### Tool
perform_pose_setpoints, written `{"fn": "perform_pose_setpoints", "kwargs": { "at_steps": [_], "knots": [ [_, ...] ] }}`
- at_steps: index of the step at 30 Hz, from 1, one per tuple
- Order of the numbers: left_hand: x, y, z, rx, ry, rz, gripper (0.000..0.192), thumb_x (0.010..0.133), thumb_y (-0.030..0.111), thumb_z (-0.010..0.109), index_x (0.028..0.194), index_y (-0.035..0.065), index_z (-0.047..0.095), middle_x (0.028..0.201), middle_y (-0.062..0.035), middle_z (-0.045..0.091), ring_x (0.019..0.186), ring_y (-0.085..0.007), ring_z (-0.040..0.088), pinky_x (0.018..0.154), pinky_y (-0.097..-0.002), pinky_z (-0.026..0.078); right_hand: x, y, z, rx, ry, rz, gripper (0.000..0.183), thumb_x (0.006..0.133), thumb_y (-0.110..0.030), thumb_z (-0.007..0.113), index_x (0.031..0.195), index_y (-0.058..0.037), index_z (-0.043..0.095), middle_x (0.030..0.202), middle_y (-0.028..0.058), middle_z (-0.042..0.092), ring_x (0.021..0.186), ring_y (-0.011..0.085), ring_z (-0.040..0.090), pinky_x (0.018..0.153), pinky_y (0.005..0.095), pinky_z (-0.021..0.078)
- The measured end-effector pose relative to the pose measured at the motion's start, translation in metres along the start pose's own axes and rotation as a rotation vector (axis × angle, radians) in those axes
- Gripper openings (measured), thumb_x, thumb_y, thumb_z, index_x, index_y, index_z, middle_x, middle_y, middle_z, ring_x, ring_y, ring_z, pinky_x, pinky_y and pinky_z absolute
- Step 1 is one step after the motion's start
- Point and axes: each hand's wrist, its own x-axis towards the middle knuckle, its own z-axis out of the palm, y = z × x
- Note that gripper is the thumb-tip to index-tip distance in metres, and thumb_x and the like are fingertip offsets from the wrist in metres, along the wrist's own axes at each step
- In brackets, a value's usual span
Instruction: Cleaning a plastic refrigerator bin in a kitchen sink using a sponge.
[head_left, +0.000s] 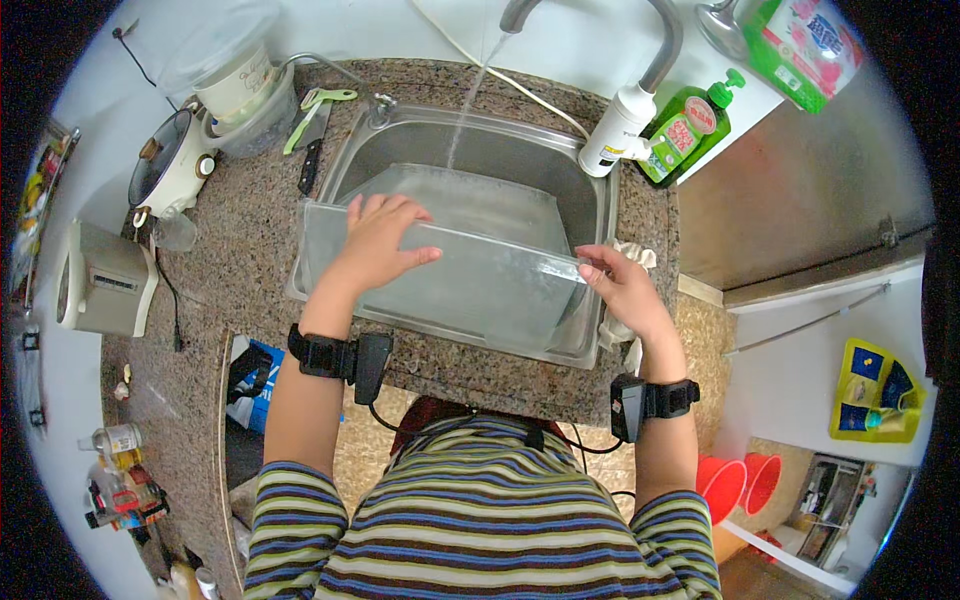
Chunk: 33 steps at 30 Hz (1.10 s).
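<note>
A clear plastic drawer (465, 277) lies tilted in the stainless steel sink (487, 124), its long upper rim towards me. My left hand (382, 244) is on the rim's left part, fingers reaching over the edge and thumb spread on the near side. At the right end of the rim, my right hand (619, 289) pinches the corner between thumb and fingers. Water runs in a thin stream from the faucet (517, 15) into the sink behind the rim. Part of the drawer's inside is hidden by its front panel and my left hand.
A crumpled cloth (626, 330) lies by the sink's right edge. Left of the sink are a knife (310, 165), a green peeler (330, 95) and an electric pot (169, 165). A green soap bottle (682, 139) stands behind right, beside the faucet's white filter (619, 127).
</note>
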Motion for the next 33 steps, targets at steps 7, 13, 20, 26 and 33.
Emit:
{"fn": "perform_pose_setpoints", "kwargs": {
  "at_steps": [7,13,20,26,33],
  "knots": [
    [0.001,0.001,-0.002,-0.003,-0.024,-0.010,0.043,0.064,0.044,0.060,0.095,0.0150,0.053,0.101,-0.0033,0.049,0.103,-0.0236,0.038,0.091,-0.0414,0.019,-0.005,-0.007,-0.001,-0.016,-0.048,0.067,0.035,0.077,-0.027,0.056,0.103,-0.0052,0.052,0.086,0.0118,0.058,0.078,0.0195,0.054,0.071,0.0285,0.0409],
    [-0.003,0.001,0.000,-0.023,-0.013,-0.026,0.043,0.065,0.044,0.061,0.094,0.0137,0.053,0.098,-0.0021,0.049,0.101,-0.0239,0.038,0.095,-0.0489,0.014,-0.006,-0.003,0.003,0.061,-0.050,0.053,0.032,0.077,-0.025,0.056,0.101,-0.0048,0.052,0.085,0.0110,0.058,0.079,0.0188,0.054,0.071,0.0284,0.0413],
    [0.002,0.002,-0.007,-0.036,-0.041,-0.039,0.042,0.064,0.042,0.061,0.093,0.0133,0.053,0.099,-0.0021,0.049,0.103,-0.0238,0.038,0.095,-0.0492,0.013,-0.002,-0.003,0.003,0.055,-0.039,0.080,0.032,0.077,-0.025,0.057,0.101,-0.0049,0.052,0.085,0.0101,0.058,0.078,0.0184,0.054,0.072,0.0278,0.0415],
    [0.002,0.003,-0.003,0.009,-0.003,-0.042,0.042,0.064,0.042,0.062,0.094,0.0132,0.053,0.099,-0.0026,0.049,0.103,-0.0241,0.038,0.095,-0.0495,0.014,-0.004,-0.001,0.001,0.057,-0.033,0.087,0.031,0.076,-0.023,0.058,0.100,-0.0045,0.053,0.084,0.0101,0.058,0.078,0.0173,0.054,0.072,0.0272,0.0414],
    [-0.002,0.008,-0.004,-0.035,-0.034,-0.044,0.043,0.063,0.040,0.063,0.094,0.0124,0.053,0.099,-0.0033,0.049,0.104,-0.0243,0.038,0.094,-0.0503,0.013,-0.009,-0.001,0.003,0.009,-0.021,0.087,0.032,0.075,-0.028,0.057,0.100,-0.0083,0.054,0.083,0.0110,0.059,0.076,0.0214,0.055,0.070,0.0292,0.0423]
  ]
}}
